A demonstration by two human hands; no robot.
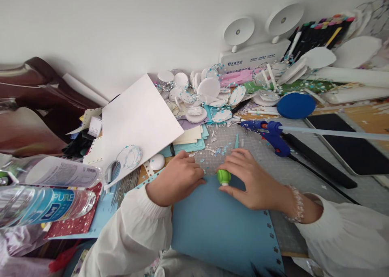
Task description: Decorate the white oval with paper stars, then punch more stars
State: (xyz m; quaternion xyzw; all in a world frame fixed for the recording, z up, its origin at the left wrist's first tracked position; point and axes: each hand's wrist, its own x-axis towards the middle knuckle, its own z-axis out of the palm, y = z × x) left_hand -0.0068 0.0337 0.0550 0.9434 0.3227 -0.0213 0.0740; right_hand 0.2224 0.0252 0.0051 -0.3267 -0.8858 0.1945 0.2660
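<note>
My right hand (246, 179) holds a small green object with a white base (224, 177) between thumb and fingers, over the top edge of a blue sheet (219, 224). Star-shaped holes run down the sheet's right edge. My left hand (179, 177) rests at the sheet's upper left, its fingers curled; whether anything is under them is hidden. Paper scraps lie on the grey cutting mat (252, 147) beyond my hands.
A blue glue gun (270, 137) and a black tablet (343, 143) lie at the right. White foam discs (208, 88) are piled along the wall. A large white board (139, 123) and plastic bottles (45, 204) are at the left.
</note>
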